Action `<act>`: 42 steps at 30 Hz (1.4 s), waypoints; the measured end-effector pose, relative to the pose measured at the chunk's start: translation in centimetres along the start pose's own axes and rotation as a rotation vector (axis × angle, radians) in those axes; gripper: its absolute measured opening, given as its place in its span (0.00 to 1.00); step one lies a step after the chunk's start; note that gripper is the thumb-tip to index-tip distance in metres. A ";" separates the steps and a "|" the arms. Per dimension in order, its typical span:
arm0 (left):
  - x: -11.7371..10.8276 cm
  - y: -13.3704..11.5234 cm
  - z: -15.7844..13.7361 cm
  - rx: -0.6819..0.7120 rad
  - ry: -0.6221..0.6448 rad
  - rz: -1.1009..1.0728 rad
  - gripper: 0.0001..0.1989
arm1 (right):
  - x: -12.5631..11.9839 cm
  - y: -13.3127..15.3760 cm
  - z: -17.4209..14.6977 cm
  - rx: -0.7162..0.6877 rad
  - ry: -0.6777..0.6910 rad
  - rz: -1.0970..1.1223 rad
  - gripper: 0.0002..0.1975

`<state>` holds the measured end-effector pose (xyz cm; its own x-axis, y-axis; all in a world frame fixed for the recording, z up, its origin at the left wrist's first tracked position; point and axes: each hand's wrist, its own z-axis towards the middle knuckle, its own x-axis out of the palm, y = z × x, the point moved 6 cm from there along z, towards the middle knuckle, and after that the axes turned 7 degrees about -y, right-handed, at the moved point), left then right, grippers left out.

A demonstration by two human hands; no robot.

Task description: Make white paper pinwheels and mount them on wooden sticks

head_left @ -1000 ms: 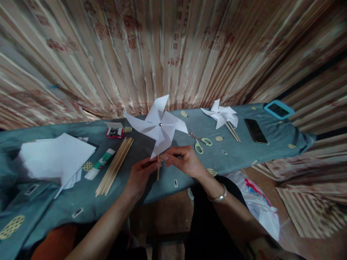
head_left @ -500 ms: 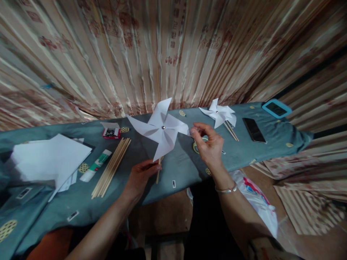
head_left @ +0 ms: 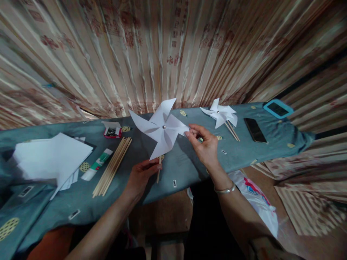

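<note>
A white paper pinwheel (head_left: pixel 166 139) with a shiny pin at its centre is held upright above the table. My left hand (head_left: pixel 138 180) is closed around its wooden stick (head_left: pixel 158 174), below the blades. Thumb and fingers of my right hand (head_left: pixel 204 145) pinch the tip of the blade pointing right. Behind my right hand lie more white pinwheels (head_left: pixel 219 115), seemingly stacked, with their sticks (head_left: pixel 232 130) towards me. Left of my left hand is a bundle of wooden sticks (head_left: pixel 112 168).
A glue stick (head_left: pixel 97 165), a small red box of pins (head_left: pixel 112 133) and white paper sheets (head_left: pixel 51 155) lie on the cloth-covered table (head_left: pixel 189 169) at left. To the right are a black phone (head_left: pixel 255 130) and a blue-framed device (head_left: pixel 278 108). A plastic bag (head_left: pixel 256 202) sits below.
My right hand has moved slightly left with the blade tip, and the pinwheel has turned a little clockwise. My left hand stays on the stick.
</note>
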<state>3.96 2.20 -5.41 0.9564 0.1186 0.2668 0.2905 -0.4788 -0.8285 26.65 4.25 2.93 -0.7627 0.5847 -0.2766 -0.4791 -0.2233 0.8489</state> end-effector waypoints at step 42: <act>0.0 -0.1 0.0 -0.029 -0.020 -0.038 0.18 | 3.9 1.1 -3.1 0.231 0.254 0.270 0.10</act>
<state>3.92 2.22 -5.31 0.9451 0.1546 0.2879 0.3262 -0.4984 -0.8032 21.80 3.91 1.41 -0.9437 0.3123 -0.1089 -0.1605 -0.1446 0.9764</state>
